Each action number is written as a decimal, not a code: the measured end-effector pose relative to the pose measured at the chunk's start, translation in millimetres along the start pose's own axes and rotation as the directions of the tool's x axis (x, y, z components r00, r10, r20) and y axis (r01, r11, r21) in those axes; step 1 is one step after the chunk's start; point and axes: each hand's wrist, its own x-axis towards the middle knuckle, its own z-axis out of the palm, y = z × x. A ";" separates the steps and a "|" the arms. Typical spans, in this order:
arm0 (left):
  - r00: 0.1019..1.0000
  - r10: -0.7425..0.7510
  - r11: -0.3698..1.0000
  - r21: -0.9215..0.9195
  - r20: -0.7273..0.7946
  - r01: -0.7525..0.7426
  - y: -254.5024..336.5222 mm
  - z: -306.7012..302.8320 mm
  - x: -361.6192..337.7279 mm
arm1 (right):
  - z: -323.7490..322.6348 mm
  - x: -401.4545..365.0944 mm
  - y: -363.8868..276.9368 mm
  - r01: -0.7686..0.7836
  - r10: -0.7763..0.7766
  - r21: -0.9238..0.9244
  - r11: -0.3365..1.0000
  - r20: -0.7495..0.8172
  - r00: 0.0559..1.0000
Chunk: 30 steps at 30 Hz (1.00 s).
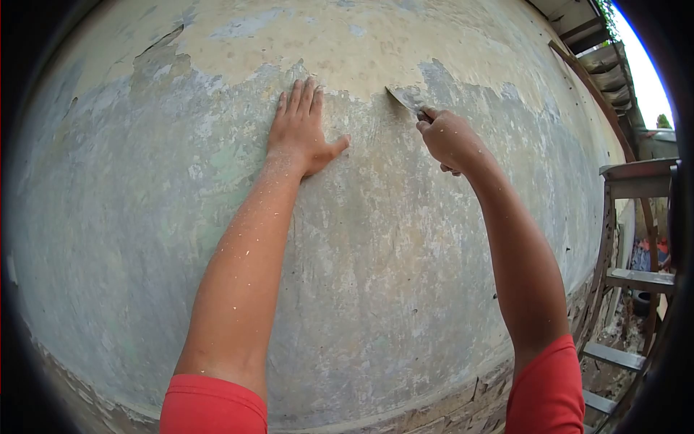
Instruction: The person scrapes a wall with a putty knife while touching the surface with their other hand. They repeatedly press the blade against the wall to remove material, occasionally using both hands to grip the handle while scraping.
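Observation:
My left hand (302,134) lies flat on the wall (347,275), its fingers pointing up and its thumb spread to the right. My right hand (452,141) is closed around the handle of a metal scraper (406,98). The scraper's blade points up and left, at the ragged lower border of the cream paint (347,50). Below that border the wall shows a patchy grey-green surface. Small pale flakes stick to my left forearm.
A metal ladder (640,281) stands at the right edge beside the wall. Behind it are a wooden post and assorted items. A roof edge (582,29) juts out at the upper right. Rough brickwork (463,401) runs along the wall's foot.

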 end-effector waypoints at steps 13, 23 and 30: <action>0.988 -0.127 0.992 -0.007 -0.091 0.127 -83.7 7.9 -7.2 | 46.2 25.2 -93.2 0.210 -0.208 -0.153 0.966 0.029 0.978; 0.974 -0.157 0.986 0.028 -0.161 0.164 -127.4 7.2 -5.5 | 62.7 30.6 -133.9 0.181 -0.183 -0.120 0.976 -0.002 0.983; 0.990 -0.073 0.996 0.043 -0.118 0.079 -144.8 8.4 -15.2 | 63.3 17.3 -147.5 0.141 -0.142 -0.212 0.967 0.010 0.990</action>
